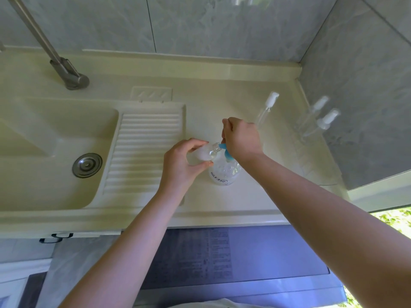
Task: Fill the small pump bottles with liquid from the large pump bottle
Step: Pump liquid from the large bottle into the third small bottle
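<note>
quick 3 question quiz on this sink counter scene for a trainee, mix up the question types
1. True or false: the left hand holds a small bottle tilted toward the blue nozzle.
2. Which hand is on the pump of the large bottle? A left, B right, C neither.
3. Fill in: the drain lies to the ___ of the ribbed board.

Key: 1 true. 2 B, the right hand. 3 left.
</note>
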`<control>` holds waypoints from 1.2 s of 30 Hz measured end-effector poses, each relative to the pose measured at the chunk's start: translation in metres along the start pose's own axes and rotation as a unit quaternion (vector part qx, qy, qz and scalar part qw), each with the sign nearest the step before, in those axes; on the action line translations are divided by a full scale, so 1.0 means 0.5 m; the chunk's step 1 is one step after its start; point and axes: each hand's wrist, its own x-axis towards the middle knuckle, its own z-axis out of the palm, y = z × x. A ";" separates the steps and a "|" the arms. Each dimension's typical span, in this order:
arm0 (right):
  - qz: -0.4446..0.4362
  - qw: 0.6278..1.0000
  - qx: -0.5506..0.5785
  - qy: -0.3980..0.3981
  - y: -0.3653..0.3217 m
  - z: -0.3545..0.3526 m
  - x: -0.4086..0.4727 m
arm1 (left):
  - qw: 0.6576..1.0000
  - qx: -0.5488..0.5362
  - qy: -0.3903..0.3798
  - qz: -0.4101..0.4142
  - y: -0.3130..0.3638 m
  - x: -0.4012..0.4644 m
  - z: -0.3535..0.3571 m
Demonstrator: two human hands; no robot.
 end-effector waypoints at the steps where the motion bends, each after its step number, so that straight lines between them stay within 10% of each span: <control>1: -0.005 1.000 -0.009 0.006 -0.001 0.003 -0.003 | 1.000 -0.001 0.000 -0.001 0.000 0.000 -0.001; 36: 0.016 0.999 0.029 0.014 0.005 -0.001 0.001 | 1.000 0.008 -0.001 0.011 0.008 0.004 -0.002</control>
